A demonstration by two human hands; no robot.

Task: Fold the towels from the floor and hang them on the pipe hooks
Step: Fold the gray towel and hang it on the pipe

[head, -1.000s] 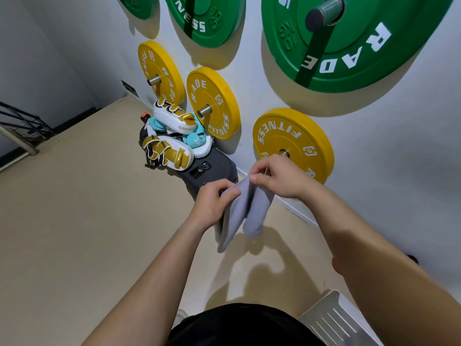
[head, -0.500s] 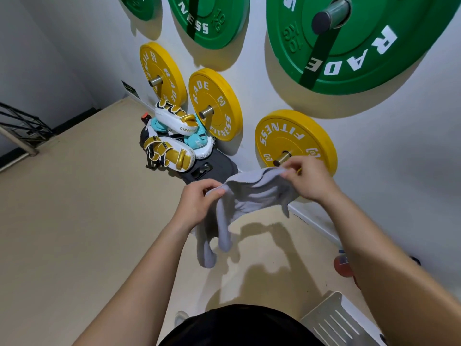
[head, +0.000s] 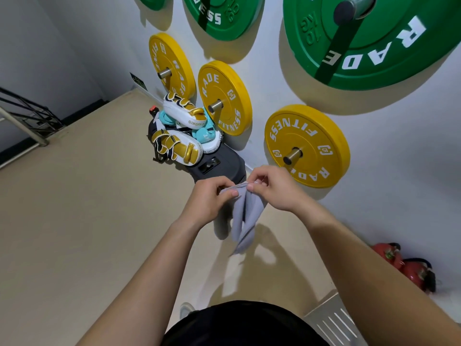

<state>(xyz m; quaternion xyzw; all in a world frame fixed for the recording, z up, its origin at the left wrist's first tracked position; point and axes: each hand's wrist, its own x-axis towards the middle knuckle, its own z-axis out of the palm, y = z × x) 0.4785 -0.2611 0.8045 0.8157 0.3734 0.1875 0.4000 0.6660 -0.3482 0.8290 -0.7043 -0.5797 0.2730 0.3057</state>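
Between both hands: grey towel hangs in loose folds, top edge bunched. Left hand pinches that edge, thumb on top; right hand pinches it too, close beside the left. Risk as I read it: either pinch loosens during a regrip, layers slide apart, towel drops to floor below. Steel peg sits just beyond right hand; catching one layer only would undo the fold.
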